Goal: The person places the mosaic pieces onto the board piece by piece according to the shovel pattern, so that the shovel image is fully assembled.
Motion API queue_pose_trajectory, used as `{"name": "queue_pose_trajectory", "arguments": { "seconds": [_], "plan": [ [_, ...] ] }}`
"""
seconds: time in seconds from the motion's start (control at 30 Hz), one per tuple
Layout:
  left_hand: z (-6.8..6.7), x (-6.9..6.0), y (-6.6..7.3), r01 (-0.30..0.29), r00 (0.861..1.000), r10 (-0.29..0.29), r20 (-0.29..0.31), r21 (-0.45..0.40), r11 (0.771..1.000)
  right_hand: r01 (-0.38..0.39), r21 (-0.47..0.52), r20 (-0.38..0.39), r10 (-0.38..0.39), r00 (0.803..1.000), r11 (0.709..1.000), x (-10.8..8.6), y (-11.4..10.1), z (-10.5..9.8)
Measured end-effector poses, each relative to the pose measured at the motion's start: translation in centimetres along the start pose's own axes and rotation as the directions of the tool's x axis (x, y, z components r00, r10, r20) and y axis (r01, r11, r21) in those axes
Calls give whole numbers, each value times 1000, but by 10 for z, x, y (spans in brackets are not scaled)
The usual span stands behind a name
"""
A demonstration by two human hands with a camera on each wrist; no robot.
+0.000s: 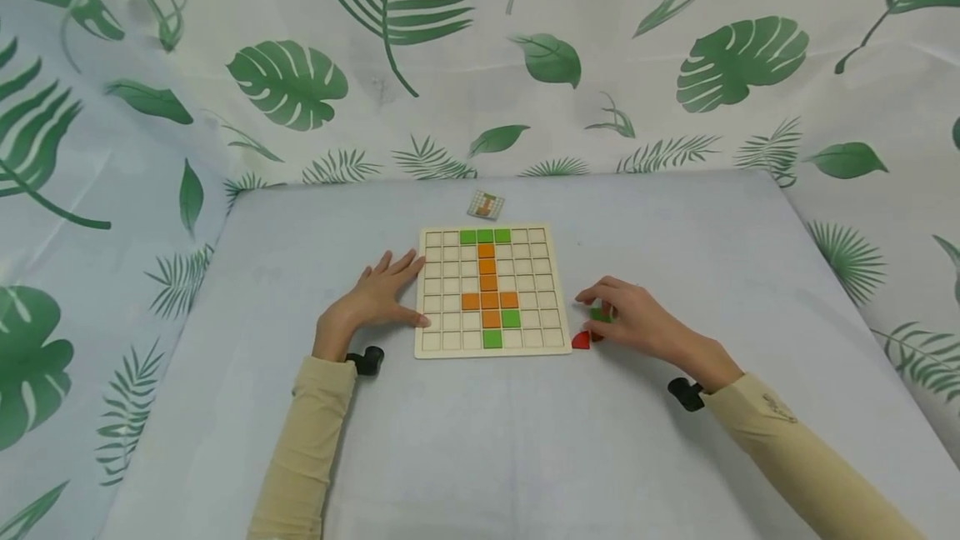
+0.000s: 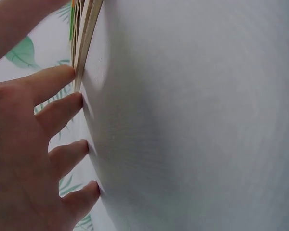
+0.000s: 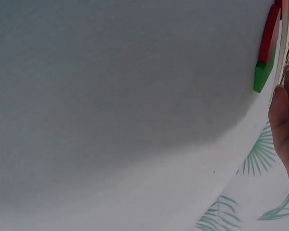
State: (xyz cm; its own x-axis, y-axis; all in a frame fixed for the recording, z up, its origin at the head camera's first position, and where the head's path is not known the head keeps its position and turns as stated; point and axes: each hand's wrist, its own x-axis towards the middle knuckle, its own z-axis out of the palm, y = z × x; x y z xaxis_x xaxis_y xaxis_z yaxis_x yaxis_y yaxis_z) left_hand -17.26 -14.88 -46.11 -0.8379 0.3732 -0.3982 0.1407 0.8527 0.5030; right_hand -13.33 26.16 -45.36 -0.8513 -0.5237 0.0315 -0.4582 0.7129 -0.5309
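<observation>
A cream wooden grid board (image 1: 450, 341) lies flat, with orange and green square tiles on its cells. My left hand (image 1: 377, 294) spreads its fingers at the board's left edge; thumb and index touch that edge. Just off the right edge hovers my right hand (image 1: 633, 319), fingers loosely bent, with a gap between thumb and index and no piece seen there. Beneath it lie a green piece (image 1: 600, 314) and a red piece (image 1: 581, 340), partly covered by the hand. In the right wrist view the fingertips are apart from the green piece (image 3: 263, 77).
A small pattern card (image 1: 486, 205) showing a similar orange and green figure lies behind the board. White cloth (image 1: 480, 448) covers the table. Leaf-printed curtains (image 1: 585, 123) stand at the back and both sides.
</observation>
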Motion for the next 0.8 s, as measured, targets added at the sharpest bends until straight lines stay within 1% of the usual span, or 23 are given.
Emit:
{"name": "queue_pose_trajectory", "arguments": {
  "seconds": [0.13, 0.3, 0.53, 0.8],
  "plan": [
    [0, 0, 0, -2, 1000, 2, 4, -6, 1000, -10, -20, -6, 10, 1000, 1000, -2, 4, -2],
    [0, -1, 1, -8, 1000, 8, -9, 10, 1000, -41, -45, -2, 41, 999, 998, -4, 7, -4],
    [0, -5, 3, -11, 1000, 11, -29, 13, 1000, -50, -26, 2, 50, 999, 998, -5, 8, -4],
    [1, -3, 3, -3, 999, 4, -34, 19, 1000, -59, -15, -7, 59, 998, 998, -3, 8, -3]
  ]
}}
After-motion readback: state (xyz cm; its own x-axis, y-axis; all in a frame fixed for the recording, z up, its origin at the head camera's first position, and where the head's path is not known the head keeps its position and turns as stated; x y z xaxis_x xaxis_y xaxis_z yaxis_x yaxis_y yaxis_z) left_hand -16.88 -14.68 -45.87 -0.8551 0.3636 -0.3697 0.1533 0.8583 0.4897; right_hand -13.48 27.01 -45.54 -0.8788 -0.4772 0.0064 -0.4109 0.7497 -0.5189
